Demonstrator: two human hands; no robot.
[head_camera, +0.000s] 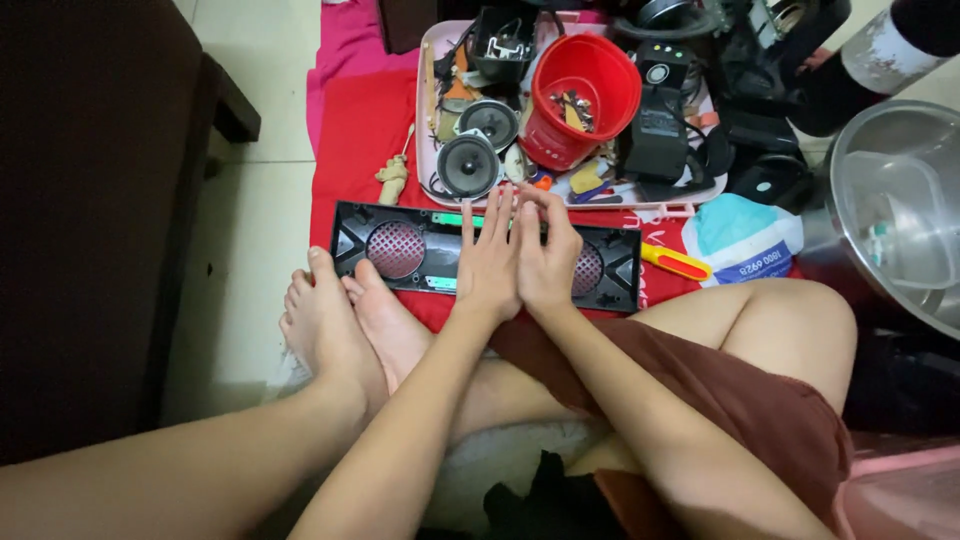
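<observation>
Two hands are laid side by side, fingers flat and extended, on the middle of a long black speaker panel. The left hand and the right hand are pressed against each other at their inner edges; neither is closed around anything, and both are only resting on the panel's face. The panel is set on a red cloth with its long axis running left to right, across the line of the forearms, so that it lies directly under the palms and just ahead of the wrists. One round mesh grille is left uncovered to the left of the left hand; another is seen partly at the right hand's outer edge. Both hands are equally near the panel's centre. A yellow-handled screwdriver is seen just beside the panel's right end, nearer the right hand. Beyond the fingertips, a pink tray is filled with loose speaker cones and a red cup.
</observation>
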